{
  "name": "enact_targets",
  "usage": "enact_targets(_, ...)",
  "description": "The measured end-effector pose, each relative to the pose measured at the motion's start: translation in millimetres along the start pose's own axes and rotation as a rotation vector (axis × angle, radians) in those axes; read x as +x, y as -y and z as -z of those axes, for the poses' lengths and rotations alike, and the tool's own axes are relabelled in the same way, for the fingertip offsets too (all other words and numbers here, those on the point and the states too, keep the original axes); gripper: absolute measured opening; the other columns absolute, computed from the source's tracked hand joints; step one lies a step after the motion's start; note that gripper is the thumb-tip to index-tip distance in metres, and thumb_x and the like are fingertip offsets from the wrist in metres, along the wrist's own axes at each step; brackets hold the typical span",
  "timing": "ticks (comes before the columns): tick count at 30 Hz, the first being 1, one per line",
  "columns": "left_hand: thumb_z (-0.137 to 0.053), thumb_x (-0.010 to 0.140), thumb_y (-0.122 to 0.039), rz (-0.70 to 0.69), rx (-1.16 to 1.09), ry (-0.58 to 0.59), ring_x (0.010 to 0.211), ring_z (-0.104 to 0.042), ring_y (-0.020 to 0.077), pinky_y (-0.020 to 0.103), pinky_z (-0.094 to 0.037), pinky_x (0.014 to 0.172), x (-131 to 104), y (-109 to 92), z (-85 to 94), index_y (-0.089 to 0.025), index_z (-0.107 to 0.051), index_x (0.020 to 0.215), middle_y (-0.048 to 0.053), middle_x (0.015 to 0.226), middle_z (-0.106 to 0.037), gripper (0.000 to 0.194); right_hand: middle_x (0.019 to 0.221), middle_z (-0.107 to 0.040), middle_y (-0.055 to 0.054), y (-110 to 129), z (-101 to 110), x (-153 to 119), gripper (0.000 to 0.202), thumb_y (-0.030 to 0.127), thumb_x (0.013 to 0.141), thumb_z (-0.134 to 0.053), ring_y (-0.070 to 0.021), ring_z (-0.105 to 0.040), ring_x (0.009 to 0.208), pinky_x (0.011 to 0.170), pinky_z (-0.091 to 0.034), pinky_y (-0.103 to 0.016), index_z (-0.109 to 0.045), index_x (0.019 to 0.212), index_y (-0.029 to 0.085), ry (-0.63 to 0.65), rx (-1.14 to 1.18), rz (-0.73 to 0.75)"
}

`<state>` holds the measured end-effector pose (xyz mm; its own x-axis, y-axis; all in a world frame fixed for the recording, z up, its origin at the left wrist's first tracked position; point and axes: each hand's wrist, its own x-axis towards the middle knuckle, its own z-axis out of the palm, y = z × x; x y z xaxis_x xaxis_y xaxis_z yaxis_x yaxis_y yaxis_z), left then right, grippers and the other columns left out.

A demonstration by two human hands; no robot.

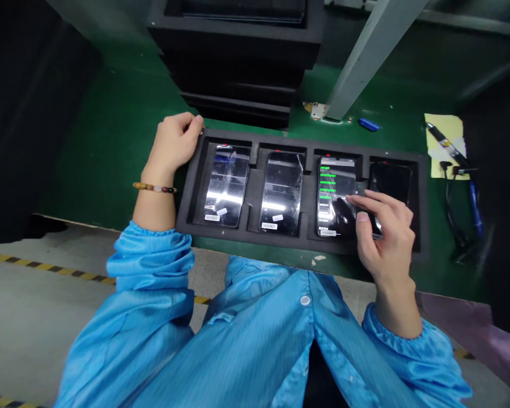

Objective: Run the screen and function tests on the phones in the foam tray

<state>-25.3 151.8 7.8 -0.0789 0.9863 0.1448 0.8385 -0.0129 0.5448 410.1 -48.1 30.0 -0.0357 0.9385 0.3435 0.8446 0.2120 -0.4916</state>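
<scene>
A black foam tray (280,242) lies in front of me, with a phone in each of its compartments. The left phone (226,184) and the one beside it (282,190) have dark, reflective screens with small white labels. Green and white lines of text light up the third phone (334,212). At the right end is another dark phone (391,177), partly covered by my right hand (386,226). That hand is open, with its index fingertip at the lit screen. My left hand (176,139) is closed at the tray's far left corner; whatever its fingers hold is hidden.
A stack of black trays (238,62) stands behind on the green table (114,130). A grey metal post (365,56) rises beside it. Rightward lie a blue cap (369,124), a yellow paper (444,122) with a pen (446,141), and a dark cable (453,218).
</scene>
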Motion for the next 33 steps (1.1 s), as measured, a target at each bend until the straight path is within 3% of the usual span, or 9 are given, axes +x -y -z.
enact_targets(5, -0.056, 0.113, -0.037, -0.004, 0.006, -0.003, 0.071, -0.051, 0.0168, 0.033, -0.036, 0.072, -0.3, 0.3, -0.1, -0.019, -0.063, 0.077, 0.0, 0.07, -0.055, 0.041, 0.145, -0.073, -0.014, 7.2, -6.4, 6.5, 0.044, 0.044, 0.109, -0.054, -0.0367, -0.058, 0.15, 0.126, -0.037, -0.065, -0.065, 0.148, 0.025, 0.036, -0.088, -0.129)
enact_targets(11, -0.056, 0.113, -0.037, 0.019, 0.005, 0.002, 0.073, -0.055, 0.018, 0.033, -0.047, 0.08, -0.7, -1.3, 0.9, -0.019, -0.067, 0.08, 0.0, 0.07, -0.058, 0.039, 0.139, -0.075, -0.014, 23.5, -14.9, 23.5, 0.05, 0.045, 0.108, -0.053, -0.0364, -0.057, 0.143, 0.125, -0.035, -0.066, -0.061, 0.151, 0.023, 0.095, -0.048, -0.183)
enact_targets(15, -0.056, 0.112, -0.04, 0.004, 0.004, -0.005, 0.071, -0.053, 0.0173, 0.032, -0.047, 0.078, -0.8, -1.8, 0.5, -0.019, -0.066, 0.079, 0.0, 0.07, -0.057, 0.041, 0.142, -0.074, -0.015, 26.1, -22.1, 35.2, 0.048, 0.043, 0.106, -0.053, -0.0371, -0.054, 0.147, 0.127, -0.032, -0.068, -0.06, 0.15, 0.023, 0.073, -0.027, -0.181)
enact_targets(20, -0.055, 0.112, -0.043, -0.019, -0.011, -0.003, 0.071, -0.055, 0.0181, 0.034, -0.047, 0.079, -0.1, -1.7, -0.9, -0.02, -0.065, 0.078, 0.001, 0.069, -0.057, 0.042, 0.14, -0.075, -0.012, 21.5, -26.6, 43.6, 0.042, 0.046, 0.106, -0.055, -0.0378, -0.057, 0.142, 0.123, -0.038, -0.067, -0.067, 0.141, 0.026, 0.031, 0.003, -0.195)
enact_targets(23, -0.055, 0.112, -0.044, -0.021, -0.018, -0.011, 0.073, -0.057, 0.0197, 0.035, -0.048, 0.081, 0.0, -2.0, -1.8, -0.02, -0.066, 0.079, 0.002, 0.069, -0.058, 0.042, 0.139, -0.077, -0.011, 20.1, -24.3, 42.4, 0.039, 0.047, 0.107, -0.054, -0.037, -0.059, 0.139, 0.122, -0.04, -0.067, -0.07, 0.136, 0.027, 0.014, 0.022, -0.205)
enact_targets(28, -0.056, 0.111, -0.042, 0.003, -0.025, -0.016, 0.077, -0.06, 0.0209, 0.034, -0.048, 0.083, -0.9, -3.8, -2.3, -0.02, -0.068, 0.081, 0.003, 0.073, -0.063, 0.04, 0.142, -0.076, -0.011, 21.9, -19.6, 34.3, 0.045, 0.048, 0.107, -0.057, -0.0355, -0.056, 0.144, 0.125, -0.036, -0.068, -0.066, 0.147, 0.029, 0.061, 0.06, -0.232)
enact_targets(33, -0.056, 0.113, -0.035, 0.037, -0.015, -0.001, 0.075, -0.058, 0.0196, 0.034, -0.044, 0.08, -1.1, -8.4, -1.3, -0.019, -0.067, 0.082, 0.002, 0.071, -0.06, 0.037, 0.14, -0.076, -0.012, 19.9, -20.3, 35.5, 0.039, 0.049, 0.105, -0.058, -0.0364, -0.056, 0.144, 0.125, -0.035, -0.069, -0.072, 0.135, 0.028, 0.061, 0.078, -0.289)
